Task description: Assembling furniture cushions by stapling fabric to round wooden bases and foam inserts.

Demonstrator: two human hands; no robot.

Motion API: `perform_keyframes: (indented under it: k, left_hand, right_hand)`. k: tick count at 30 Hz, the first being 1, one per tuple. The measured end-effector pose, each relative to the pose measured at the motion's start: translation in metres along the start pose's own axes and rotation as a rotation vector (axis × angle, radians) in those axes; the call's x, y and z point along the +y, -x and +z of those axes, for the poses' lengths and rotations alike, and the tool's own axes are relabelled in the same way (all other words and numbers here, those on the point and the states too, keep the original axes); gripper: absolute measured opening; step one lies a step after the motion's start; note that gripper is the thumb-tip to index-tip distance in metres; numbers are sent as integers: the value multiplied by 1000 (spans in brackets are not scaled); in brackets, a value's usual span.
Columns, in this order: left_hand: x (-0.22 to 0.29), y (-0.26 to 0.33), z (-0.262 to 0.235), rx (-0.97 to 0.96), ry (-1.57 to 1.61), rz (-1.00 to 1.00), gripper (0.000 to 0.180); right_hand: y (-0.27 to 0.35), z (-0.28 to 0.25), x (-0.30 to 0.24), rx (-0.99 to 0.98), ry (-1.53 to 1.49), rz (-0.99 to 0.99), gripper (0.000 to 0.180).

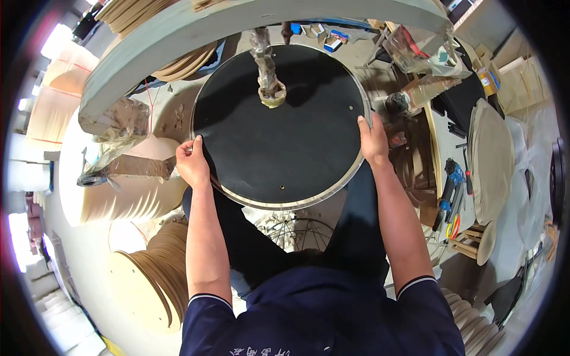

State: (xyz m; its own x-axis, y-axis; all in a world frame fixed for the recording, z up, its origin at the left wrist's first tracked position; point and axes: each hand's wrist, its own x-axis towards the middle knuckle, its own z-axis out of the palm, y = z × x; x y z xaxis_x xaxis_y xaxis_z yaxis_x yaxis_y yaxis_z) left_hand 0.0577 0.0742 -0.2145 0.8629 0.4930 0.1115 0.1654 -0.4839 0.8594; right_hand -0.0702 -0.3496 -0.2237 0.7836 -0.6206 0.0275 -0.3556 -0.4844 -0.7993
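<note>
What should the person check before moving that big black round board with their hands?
1. Left hand grips the rim of the black disc: ok.
2. Right hand on the opposite edge: ok.
3. Wrapped post above the disc's middle, out of the way: not ok.
4. Stacked wooden rounds clear of the left edge: cannot tell.
5. Tools on the right apart from the disc: ok.

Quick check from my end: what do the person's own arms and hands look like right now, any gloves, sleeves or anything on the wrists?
Both hands are bare, with no gloves: the left hand and the right hand. The forearms are uncovered too, and no watch or band shows on either wrist. The person wears a dark navy short-sleeved shirt whose sleeve cuffs are edged with thin white stripes.
</note>
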Motion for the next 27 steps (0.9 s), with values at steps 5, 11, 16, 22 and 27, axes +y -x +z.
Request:
perform_keyframes:
  k: [5, 11, 16, 22, 27]
  left_hand:
    - [7, 8, -2, 1, -49, -32, 37]
    - [1, 14, -9, 20, -75, -36, 39]
    - [-4, 19, -6, 36, -104, -27, 38]
    - [-6, 18, -15, 40, -102, 65, 37]
    - [57, 111, -30, -428, -193, 981, 28]
  right_hand:
    - [-5, -1, 2, 4, -7, -30, 49]
    - [-10, -3, -5, -34, -12, -25, 51]
    - [-18, -3, 2, -47, -5, -62, 53]
    - [-20, 2, 4, -57, -28, -56, 54]
    - [-28, 6, 15, -3, -15, -72, 52]
